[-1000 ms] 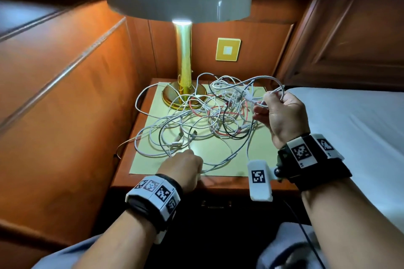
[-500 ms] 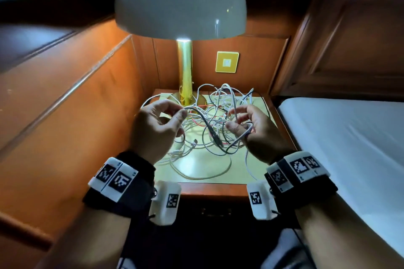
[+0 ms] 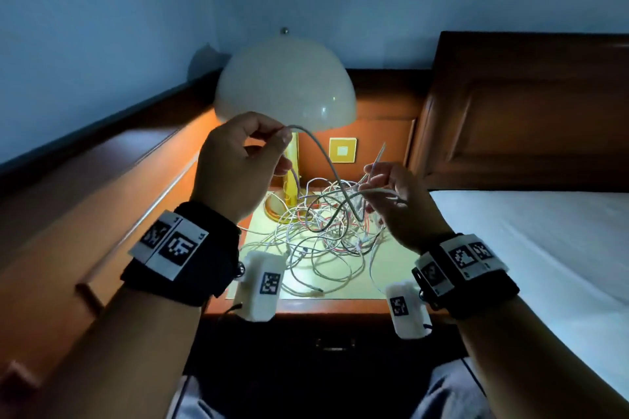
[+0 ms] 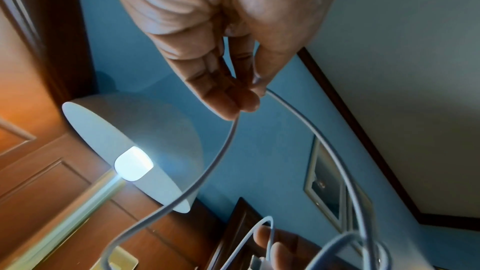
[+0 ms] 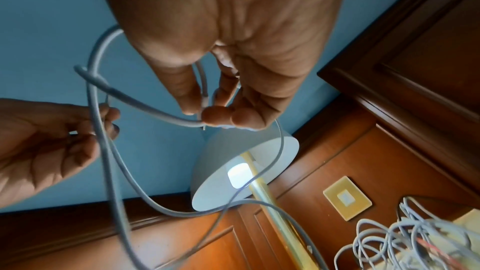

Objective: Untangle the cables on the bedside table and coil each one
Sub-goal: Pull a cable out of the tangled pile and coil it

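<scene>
Dim room, glaring lamp bulb.

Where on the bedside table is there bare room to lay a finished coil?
Bare mat shows along the front left of the bedside table, between the left hand's wrist camera and the cable tangle, and in a thinner strip at the front edge. The middle and right are crowded with cables; the lamp base fills the back left.

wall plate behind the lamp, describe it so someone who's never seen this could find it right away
Start at the white dome lamp on the bedside table. Just right of its brass stem, on the wood panel behind the cable tangle, sits the wall plate. It is the only flat yellow square there, with a pale square at its centre.
</scene>
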`<move>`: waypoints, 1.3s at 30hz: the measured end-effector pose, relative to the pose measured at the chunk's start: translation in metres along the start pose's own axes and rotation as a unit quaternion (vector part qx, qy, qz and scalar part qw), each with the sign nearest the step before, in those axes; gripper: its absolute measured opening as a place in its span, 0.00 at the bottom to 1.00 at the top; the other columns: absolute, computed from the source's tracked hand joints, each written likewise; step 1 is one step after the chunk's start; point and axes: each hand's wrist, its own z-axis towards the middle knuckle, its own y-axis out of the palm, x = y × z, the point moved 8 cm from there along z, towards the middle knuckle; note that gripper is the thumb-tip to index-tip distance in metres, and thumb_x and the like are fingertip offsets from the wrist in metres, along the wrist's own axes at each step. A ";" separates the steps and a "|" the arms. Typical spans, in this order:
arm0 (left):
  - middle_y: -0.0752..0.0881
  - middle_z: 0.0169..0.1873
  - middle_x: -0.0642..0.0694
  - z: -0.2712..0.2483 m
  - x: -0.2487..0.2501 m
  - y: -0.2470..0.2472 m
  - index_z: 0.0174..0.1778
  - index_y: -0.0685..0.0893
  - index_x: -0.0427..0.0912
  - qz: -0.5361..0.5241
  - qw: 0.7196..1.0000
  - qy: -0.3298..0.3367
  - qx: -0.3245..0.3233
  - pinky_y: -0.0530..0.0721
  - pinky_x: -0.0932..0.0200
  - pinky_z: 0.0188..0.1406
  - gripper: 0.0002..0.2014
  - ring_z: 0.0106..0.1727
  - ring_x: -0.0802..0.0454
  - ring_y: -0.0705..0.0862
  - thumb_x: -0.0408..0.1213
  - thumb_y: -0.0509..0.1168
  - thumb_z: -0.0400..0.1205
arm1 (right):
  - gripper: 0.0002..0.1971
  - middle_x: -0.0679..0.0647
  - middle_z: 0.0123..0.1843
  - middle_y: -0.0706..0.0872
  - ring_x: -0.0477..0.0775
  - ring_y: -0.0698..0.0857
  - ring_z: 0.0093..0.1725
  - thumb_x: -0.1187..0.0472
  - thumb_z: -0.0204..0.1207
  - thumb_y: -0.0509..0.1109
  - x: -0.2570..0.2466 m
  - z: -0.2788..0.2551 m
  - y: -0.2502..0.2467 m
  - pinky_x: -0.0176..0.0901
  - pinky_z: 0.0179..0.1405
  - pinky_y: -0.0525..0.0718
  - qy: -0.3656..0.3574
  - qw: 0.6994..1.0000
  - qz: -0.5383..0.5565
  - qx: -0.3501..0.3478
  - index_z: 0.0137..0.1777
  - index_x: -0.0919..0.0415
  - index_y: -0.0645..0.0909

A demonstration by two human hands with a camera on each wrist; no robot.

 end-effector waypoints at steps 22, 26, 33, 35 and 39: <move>0.82 0.26 0.44 -0.045 -0.007 -0.015 0.36 0.84 0.40 0.022 0.993 -0.104 -0.058 0.79 0.61 0.19 0.10 0.16 0.53 0.76 0.31 0.66 0.85 | 0.14 0.56 0.33 0.85 0.52 0.82 0.28 0.56 0.85 0.64 0.008 -0.061 0.006 0.38 0.22 0.75 0.246 0.928 -0.135 -0.245 0.41 0.63 0.85; 0.82 0.23 0.43 -0.077 -0.063 -0.003 0.36 0.84 0.37 0.170 0.966 -0.158 -0.115 0.76 0.63 0.16 0.09 0.16 0.52 0.78 0.32 0.66 0.82 | 0.12 0.60 0.38 0.86 0.53 0.82 0.33 0.67 0.85 0.57 0.039 -0.071 0.000 0.38 0.29 0.78 0.256 0.946 -0.078 -0.183 0.49 0.64 0.83; 0.87 0.56 0.49 -0.114 -0.132 0.045 0.57 0.86 0.48 0.366 0.860 -0.207 -0.289 0.83 0.53 0.58 0.11 0.55 0.48 0.85 0.40 0.65 0.81 | 0.06 0.52 0.24 0.65 0.50 0.62 0.20 0.65 0.83 0.64 0.067 -0.090 0.039 0.36 0.20 0.61 0.310 0.912 0.124 -0.237 0.46 0.64 0.79; 0.82 0.68 0.50 -0.115 -0.137 0.070 0.73 0.78 0.51 0.285 0.890 -0.174 -0.309 0.80 0.53 0.68 0.21 0.64 0.51 0.82 0.40 0.66 0.83 | 0.06 0.50 0.24 0.67 0.48 0.61 0.20 0.64 0.82 0.65 0.062 -0.088 0.059 0.34 0.19 0.57 0.294 0.896 0.187 -0.274 0.42 0.63 0.78; 0.82 0.72 0.53 -0.137 -0.149 0.117 0.75 0.78 0.49 -0.037 0.926 -0.169 -0.335 0.72 0.44 0.78 0.27 0.76 0.54 0.76 0.49 0.67 0.79 | 0.13 0.51 0.25 0.67 0.47 0.58 0.22 0.55 0.74 0.60 0.061 -0.081 0.084 0.40 0.23 0.49 0.286 0.841 0.331 -0.318 0.37 0.62 0.81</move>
